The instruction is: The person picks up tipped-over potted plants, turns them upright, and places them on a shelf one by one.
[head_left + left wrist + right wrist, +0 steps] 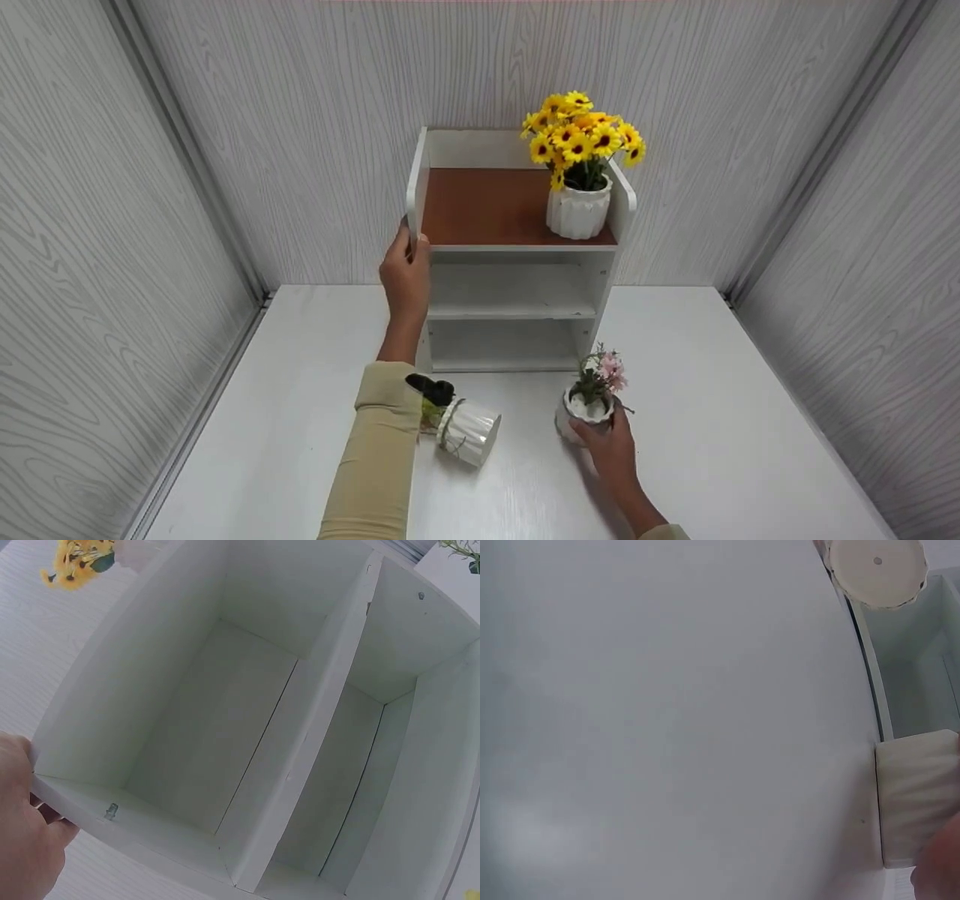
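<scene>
My left hand (405, 277) grips the left side panel of a small white shelf unit (517, 316), thumb in front and fingers around the outside. In the left wrist view, that hand (26, 825) holds the edge beside the unit's two lower compartments. Low on the right, my right hand (613, 454) holds a white ribbed flower pot (565, 421) with pink flowers (611, 370), upright near the table surface. Thumb and fingers wrap its near right side. The right wrist view shows this pot (915, 795) at its right edge, with only part of the hand visible.
Another white pot (474, 431) lies on its side on the white table (712, 420), its plant partly behind my left forearm. A pot of yellow flowers (579, 214) stands at the right of the unit's brown top shelf (480, 206). Wood-grain panels (345, 135) enclose the table.
</scene>
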Action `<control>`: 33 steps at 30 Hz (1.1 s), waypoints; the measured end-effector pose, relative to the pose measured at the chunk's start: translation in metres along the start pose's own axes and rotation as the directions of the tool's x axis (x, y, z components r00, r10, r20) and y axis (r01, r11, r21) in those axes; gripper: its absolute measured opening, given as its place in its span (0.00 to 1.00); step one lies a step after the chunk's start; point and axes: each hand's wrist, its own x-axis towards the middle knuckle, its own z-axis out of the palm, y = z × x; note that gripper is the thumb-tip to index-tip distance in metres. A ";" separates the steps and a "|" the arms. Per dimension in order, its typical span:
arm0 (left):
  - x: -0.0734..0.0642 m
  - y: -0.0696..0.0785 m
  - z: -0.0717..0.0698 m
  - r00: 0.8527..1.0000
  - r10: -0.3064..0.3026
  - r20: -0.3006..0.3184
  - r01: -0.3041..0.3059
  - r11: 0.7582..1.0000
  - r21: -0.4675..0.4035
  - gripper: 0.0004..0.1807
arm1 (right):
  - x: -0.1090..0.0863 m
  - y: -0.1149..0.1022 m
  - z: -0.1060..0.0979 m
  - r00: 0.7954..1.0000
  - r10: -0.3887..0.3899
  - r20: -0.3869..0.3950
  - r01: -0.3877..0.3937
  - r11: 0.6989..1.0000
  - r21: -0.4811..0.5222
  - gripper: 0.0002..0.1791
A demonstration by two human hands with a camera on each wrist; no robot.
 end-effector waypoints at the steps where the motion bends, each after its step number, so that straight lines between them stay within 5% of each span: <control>1: 0.000 0.000 0.000 1.000 0.002 0.000 -0.002 1.000 -0.001 0.27 | 0.001 0.000 0.000 1.000 -0.006 -0.004 0.006 1.000 0.003 0.58; 14: 0.000 0.000 -0.001 1.000 0.004 0.006 -0.004 1.000 0.002 0.28 | 0.007 0.002 -0.005 0.999 0.037 0.004 -0.037 0.997 0.069 0.58; 25: 0.000 -0.001 -0.001 0.999 0.041 0.006 -0.041 0.999 0.001 0.28 | 0.008 -0.001 -0.004 1.000 -0.019 -0.007 0.019 0.999 0.037 0.54; 33: 0.000 -0.001 0.000 0.999 0.031 0.009 -0.031 0.999 0.004 0.28 | 0.010 -0.003 -0.006 0.999 0.044 0.014 -0.045 0.998 0.033 0.57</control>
